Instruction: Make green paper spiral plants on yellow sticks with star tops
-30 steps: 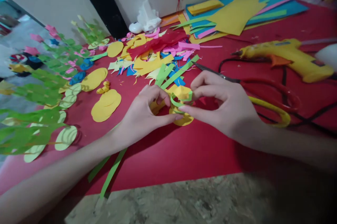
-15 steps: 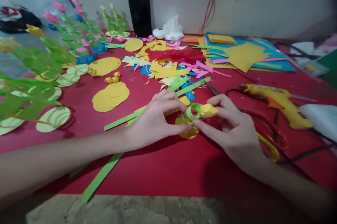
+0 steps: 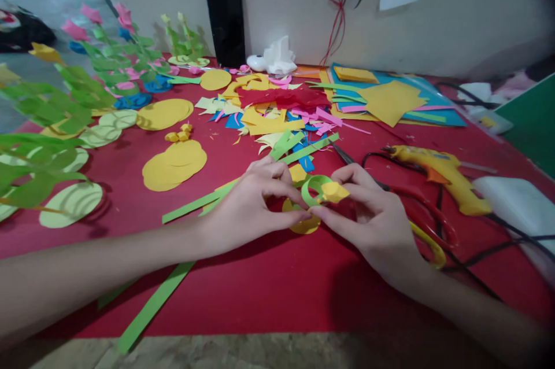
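Note:
Between my hands, low over the red tabletop, is a small paper flower with a yellow folded bud (image 3: 335,191) and a green paper strip (image 3: 309,188) curled into a loop. My right hand (image 3: 377,210) pinches the flower, thumb below and fingers behind the bud. At the loop's left side, the fingertips of my left hand (image 3: 255,195) close on the green strip; the exact contact is partly hidden. Under the fingers shows a yellow paper disc (image 3: 303,224); whether it is joined to the flower I cannot tell. Loose green strips (image 3: 158,302) lie beneath my left forearm.
Yellow discs (image 3: 173,166) and finished paper flowers (image 3: 69,97) stand at the left. Paper scraps (image 3: 277,117) heap up behind my hands. Right of them lie red-and-yellow-handled scissors (image 3: 427,213), a yellow glue gun (image 3: 442,175) and black cables. A dark phone-like slab (image 3: 224,13) leans on the wall.
The view has shifted slightly, so most things sit a little farther left and lower. Both hands keep hold of the flower; the green loop shows somewhat rounder and more openly.

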A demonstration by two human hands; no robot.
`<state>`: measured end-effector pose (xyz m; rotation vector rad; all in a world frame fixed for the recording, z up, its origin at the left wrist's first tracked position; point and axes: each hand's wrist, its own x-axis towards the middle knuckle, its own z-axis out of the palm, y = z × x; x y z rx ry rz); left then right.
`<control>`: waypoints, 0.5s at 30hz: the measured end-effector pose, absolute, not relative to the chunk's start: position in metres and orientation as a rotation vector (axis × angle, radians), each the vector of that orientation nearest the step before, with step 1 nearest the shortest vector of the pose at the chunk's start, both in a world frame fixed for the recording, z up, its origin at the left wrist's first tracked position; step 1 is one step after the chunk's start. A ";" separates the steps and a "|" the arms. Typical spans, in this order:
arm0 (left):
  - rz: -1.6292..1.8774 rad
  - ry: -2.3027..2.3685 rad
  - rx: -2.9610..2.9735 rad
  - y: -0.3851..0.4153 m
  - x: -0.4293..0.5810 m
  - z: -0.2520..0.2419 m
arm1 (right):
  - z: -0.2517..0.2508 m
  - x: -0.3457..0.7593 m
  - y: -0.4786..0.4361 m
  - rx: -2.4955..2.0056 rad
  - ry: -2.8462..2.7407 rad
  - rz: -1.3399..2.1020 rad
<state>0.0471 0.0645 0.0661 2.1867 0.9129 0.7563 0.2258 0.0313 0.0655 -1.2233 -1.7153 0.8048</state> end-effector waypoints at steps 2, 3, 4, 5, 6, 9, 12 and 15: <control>0.745 0.929 2.185 0.064 0.047 0.066 | 0.065 0.225 0.030 -1.203 -1.696 0.838; 0.738 0.940 2.182 0.064 0.047 0.066 | 0.065 0.225 0.030 -1.190 -1.683 0.856; 0.730 0.953 2.179 0.064 0.047 0.066 | 0.065 0.225 0.030 -1.183 -1.665 0.870; 0.722 0.965 2.176 0.064 0.047 0.067 | 0.065 0.225 0.029 -1.177 -1.647 0.878; 0.717 0.973 2.174 0.064 0.047 0.067 | 0.065 0.226 0.029 -1.172 -1.630 0.877; 0.722 0.982 2.170 0.064 0.048 0.068 | 0.064 0.233 0.029 -1.193 -1.622 0.846; 0.717 0.999 2.159 0.064 0.048 0.068 | 0.060 0.240 0.027 -1.222 -1.657 0.792; 0.697 1.024 2.156 0.064 0.048 0.069 | 0.057 0.243 0.021 -1.262 -1.685 0.795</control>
